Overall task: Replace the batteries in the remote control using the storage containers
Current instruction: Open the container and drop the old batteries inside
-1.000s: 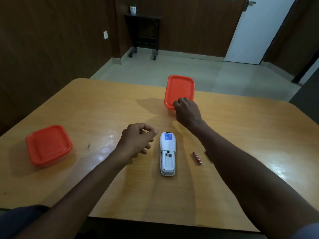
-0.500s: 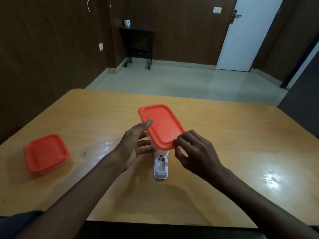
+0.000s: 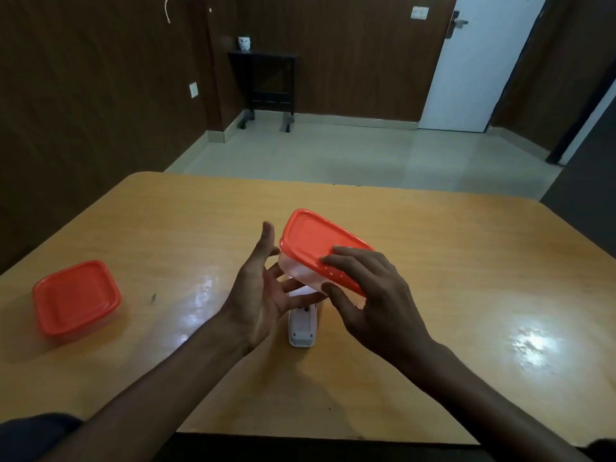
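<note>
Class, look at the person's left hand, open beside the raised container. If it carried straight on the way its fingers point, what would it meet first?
Most likely the container held by the right hand. The left hand has its fingers spread up and forward, the lower ones apparently already at the clear base under the orange lid. Depth is uncertain.

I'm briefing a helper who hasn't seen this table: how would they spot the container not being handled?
Start at the wooden table and look to its left edge. The orange-lidded container sits flat there, alone and untouched, lid shut; its twin is held tilted above the table's middle.
</note>
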Action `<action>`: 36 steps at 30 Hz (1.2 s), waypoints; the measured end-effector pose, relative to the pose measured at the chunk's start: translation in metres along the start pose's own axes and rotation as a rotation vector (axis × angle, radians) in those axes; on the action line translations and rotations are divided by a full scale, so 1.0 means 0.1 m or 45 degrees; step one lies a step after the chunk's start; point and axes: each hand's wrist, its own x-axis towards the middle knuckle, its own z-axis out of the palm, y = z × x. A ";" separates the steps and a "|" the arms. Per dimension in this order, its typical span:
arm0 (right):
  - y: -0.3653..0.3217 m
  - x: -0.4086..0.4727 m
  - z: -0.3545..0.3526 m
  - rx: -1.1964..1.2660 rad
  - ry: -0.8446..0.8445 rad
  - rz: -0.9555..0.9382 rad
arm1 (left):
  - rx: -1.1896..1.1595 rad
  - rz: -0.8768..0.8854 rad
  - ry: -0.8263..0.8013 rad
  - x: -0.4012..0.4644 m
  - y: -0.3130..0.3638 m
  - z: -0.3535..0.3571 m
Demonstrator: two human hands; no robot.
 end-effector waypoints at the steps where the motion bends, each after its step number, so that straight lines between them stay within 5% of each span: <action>1: -0.01 0.00 -0.01 0.027 -0.013 -0.044 | -0.063 -0.018 0.008 0.00 0.00 -0.01; 10: -0.10 0.02 -0.15 0.074 -0.073 -0.038 | -0.125 -0.010 -0.271 0.01 -0.02 -0.09; 18: -0.11 0.06 -0.22 -0.078 0.151 -0.206 | 0.687 0.312 -0.449 0.00 0.00 -0.15; 27: -0.31 -0.05 -0.06 -0.167 0.136 -0.324 | 1.105 0.916 0.042 -0.13 -0.18 -0.04; 36: -0.20 -0.05 -0.12 -0.218 0.164 -0.449 | 1.198 0.944 0.102 -0.15 -0.20 -0.03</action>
